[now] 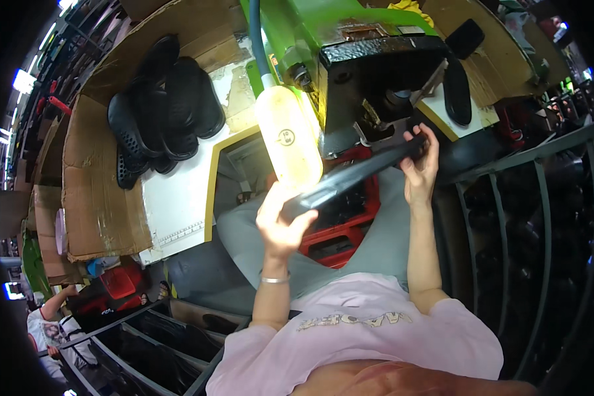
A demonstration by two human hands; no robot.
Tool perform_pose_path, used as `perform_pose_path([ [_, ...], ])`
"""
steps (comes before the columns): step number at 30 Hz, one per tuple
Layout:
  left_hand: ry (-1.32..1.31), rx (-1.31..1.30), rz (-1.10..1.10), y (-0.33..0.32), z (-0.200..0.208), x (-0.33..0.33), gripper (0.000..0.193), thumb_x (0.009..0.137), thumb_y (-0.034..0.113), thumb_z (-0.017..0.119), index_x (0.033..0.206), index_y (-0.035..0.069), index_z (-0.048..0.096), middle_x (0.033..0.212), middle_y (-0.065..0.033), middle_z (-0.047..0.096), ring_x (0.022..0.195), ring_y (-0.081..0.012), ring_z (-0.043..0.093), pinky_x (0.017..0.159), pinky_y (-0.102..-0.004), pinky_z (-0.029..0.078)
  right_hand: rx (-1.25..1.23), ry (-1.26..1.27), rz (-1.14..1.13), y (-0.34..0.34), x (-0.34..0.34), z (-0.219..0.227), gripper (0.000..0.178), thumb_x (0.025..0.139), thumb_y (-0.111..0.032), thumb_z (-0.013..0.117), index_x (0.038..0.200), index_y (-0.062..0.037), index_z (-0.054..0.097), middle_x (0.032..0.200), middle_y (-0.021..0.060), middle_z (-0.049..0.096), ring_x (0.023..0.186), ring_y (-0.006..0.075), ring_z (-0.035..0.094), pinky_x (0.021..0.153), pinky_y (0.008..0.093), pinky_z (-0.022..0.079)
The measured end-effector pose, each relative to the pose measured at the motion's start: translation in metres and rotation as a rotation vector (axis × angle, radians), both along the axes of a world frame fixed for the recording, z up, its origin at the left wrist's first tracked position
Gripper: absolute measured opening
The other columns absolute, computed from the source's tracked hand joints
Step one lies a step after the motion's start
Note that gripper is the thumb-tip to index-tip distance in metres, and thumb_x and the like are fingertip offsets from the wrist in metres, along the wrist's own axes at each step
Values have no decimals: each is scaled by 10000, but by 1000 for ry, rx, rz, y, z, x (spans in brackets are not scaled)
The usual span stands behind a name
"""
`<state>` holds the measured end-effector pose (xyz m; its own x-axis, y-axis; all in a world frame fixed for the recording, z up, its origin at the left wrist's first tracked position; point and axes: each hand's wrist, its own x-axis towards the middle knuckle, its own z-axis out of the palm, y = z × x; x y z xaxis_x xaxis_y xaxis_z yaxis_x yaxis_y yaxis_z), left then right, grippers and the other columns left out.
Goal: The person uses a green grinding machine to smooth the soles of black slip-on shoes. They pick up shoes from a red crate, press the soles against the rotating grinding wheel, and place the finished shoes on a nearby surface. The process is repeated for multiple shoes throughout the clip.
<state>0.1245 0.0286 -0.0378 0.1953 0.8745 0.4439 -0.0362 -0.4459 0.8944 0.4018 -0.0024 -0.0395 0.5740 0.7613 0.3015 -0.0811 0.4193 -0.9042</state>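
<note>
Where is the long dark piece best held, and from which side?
The dark piece is probably best held by its two ends, from the wearer's side, left hand and right hand at one each: it looks long and thin, while the lamp crowds the far side near its left end and the machine stands beyond its right.

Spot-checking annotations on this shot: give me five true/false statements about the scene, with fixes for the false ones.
1. The left hand and right hand both hold a long dark piece. True.
2. The lamp near the left hand is off. False: the lamp glows brightly.
3. A band circles the right wrist. False: the band is on the left wrist.
4. Black footwear pieces lie piled beside cardboard on the left. True.
5. The container below the held piece is blue. False: the container is red.
</note>
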Motion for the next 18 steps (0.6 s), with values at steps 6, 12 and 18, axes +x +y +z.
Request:
perform_pose_path([
  [6,-82,-28,-63,30,6,12,462,662,-22,796,1086,-65,619,1003,-131,631,916,-214,609,825,-315,487,-12,-57,16,24,17,-6,759,728,-128,841,1367,-57,437,1206,79,507,1082,186,522,907,312,490],
  [12,-29,70,27,28,10,-31,399,692,125,823,984,-62,626,929,-129,625,841,-212,603,778,-303,488,-42,-130,54,29,-14,-19,736,702,-71,845,1338,-1,482,1263,86,504,1113,201,543,912,315,499],
  [18,-311,-142,-130,38,-61,-96,325,770,124,763,965,-36,558,929,-83,512,995,-229,574,1040,-536,434,26,-176,50,28,-70,-18,632,691,85,794,1268,84,537,1206,89,589,952,154,623,787,283,536],
])
